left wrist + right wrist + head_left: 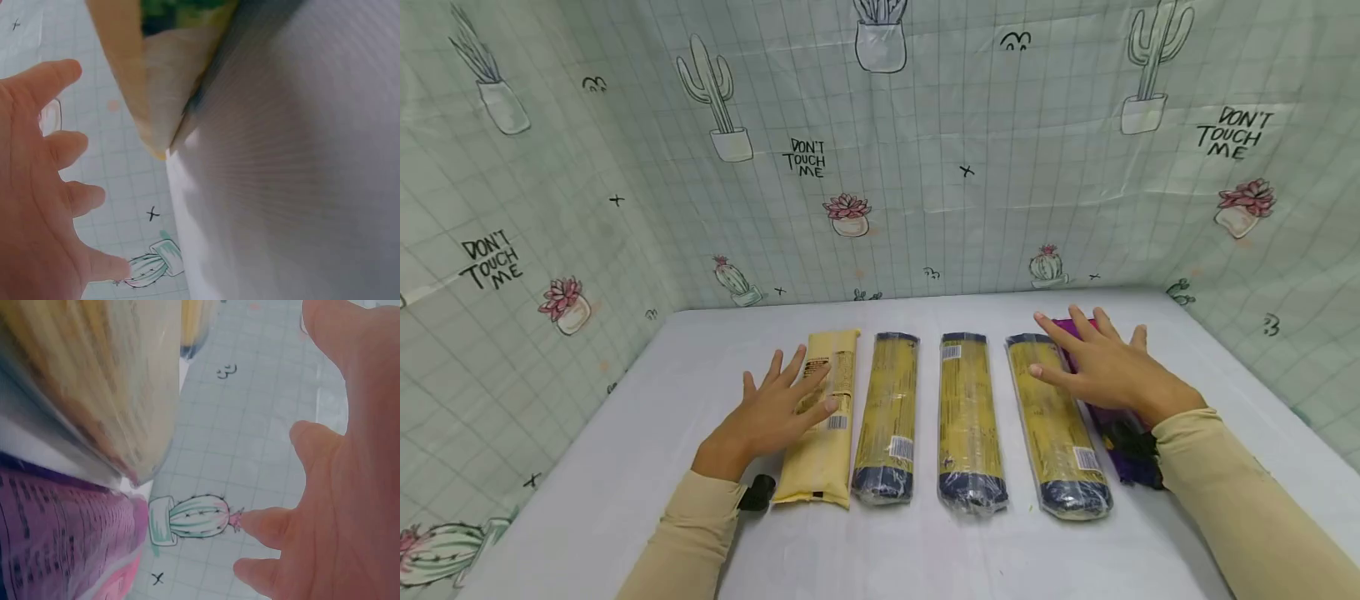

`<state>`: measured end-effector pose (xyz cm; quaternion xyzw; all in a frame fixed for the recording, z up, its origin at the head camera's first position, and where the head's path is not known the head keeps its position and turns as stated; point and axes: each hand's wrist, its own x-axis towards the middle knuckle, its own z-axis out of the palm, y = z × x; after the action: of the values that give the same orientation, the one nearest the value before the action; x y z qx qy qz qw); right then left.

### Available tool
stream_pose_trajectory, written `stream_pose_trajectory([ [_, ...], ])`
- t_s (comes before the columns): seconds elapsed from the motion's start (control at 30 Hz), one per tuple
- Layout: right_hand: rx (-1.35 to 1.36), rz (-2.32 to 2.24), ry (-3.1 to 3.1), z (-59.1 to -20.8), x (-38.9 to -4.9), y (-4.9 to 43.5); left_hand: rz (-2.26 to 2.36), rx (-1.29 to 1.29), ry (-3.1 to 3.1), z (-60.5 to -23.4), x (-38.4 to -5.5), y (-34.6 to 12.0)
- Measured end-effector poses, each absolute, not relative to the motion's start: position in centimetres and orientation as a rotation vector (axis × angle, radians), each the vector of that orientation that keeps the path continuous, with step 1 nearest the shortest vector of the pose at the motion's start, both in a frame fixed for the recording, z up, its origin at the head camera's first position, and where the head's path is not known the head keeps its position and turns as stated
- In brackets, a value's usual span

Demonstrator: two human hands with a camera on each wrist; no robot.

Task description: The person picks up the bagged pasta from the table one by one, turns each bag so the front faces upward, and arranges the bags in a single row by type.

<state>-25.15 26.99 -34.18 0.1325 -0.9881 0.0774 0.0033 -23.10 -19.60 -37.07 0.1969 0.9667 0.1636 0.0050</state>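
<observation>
Five packets would be "several": several long packets lie side by side on the white table. In the head view my left hand (pixel 772 419), fingers spread, hovers over the left edge of a pale yellow packet (pixel 817 467). My right hand (pixel 1105 367) is spread above a purple packet (pixel 1120 433) and the top of a spaghetti packet (pixel 1056 425) with dark blue ends. Two similar spaghetti packets (pixel 887 400) (pixel 970 400) lie between the hands. Neither hand holds anything. The left wrist view shows the left palm (pixel 37 187) apart from the yellow packet (pixel 119 62); the right wrist view shows the purple packet (pixel 69 537) beside spaghetti.
The white table (pixel 925 550) meets a grid-patterned sheet (pixel 925 125) printed with cacti at the back and sides. A dark wrist strap piece (pixel 757 493) sits under the left wrist, another dark piece (pixel 1131 440) under the right wrist.
</observation>
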Motion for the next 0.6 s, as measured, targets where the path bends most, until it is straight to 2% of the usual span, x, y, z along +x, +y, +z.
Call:
stream_pose_trajectory([
  [0.27, 0.446, 0.241, -3.092, -34.2, -25.2, 26.6, 0.558, 0.588, 2.995, -37.4, -23.3, -19.5],
  [0.6, 0.535, 0.305, -3.050, -34.1, -24.7, 25.3, 0.837, 0.691, 2.901, -36.7, -23.2, -19.1],
])
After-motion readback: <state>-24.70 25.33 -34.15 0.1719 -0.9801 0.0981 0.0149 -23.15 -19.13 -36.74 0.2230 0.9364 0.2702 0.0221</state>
